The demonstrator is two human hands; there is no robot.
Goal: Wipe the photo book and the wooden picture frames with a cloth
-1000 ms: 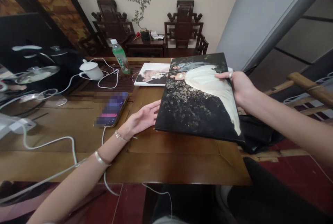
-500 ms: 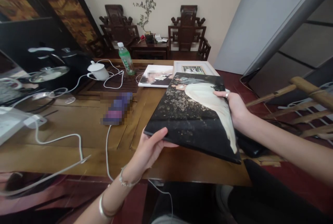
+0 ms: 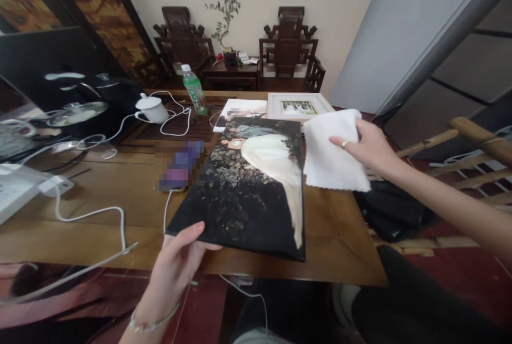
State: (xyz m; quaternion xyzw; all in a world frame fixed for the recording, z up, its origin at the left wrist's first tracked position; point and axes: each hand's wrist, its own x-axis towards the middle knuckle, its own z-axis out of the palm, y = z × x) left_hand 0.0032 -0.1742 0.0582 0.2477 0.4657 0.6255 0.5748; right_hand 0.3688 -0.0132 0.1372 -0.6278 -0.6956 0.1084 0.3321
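Note:
A dark, glossy photo panel (image 3: 248, 200) showing a pale wedding gown and small blossoms is tilted over the near part of the wooden table. My left hand (image 3: 182, 253) grips its lower left corner, thumb on top and fingers underneath. To the right of the panel, my right hand (image 3: 370, 144) is closed on a white cloth (image 3: 334, 154), which hangs apart from the picture's face. Behind the panel lie a white-edged photo panel (image 3: 244, 106), partly covered, and a white-framed picture (image 3: 298, 105).
On the wooden table (image 3: 100, 226) are a phone (image 3: 182, 165) on a white cable, a green-labelled bottle (image 3: 195, 90), a lidded white cup (image 3: 152, 108), a glass-lidded pot (image 3: 76, 114) and a power strip (image 3: 18, 189). A wooden chair (image 3: 480, 141) stands at right.
My left hand has shifted the panel leftward. My right hand has let go of its right edge and now holds out the white cloth, which was hidden before.

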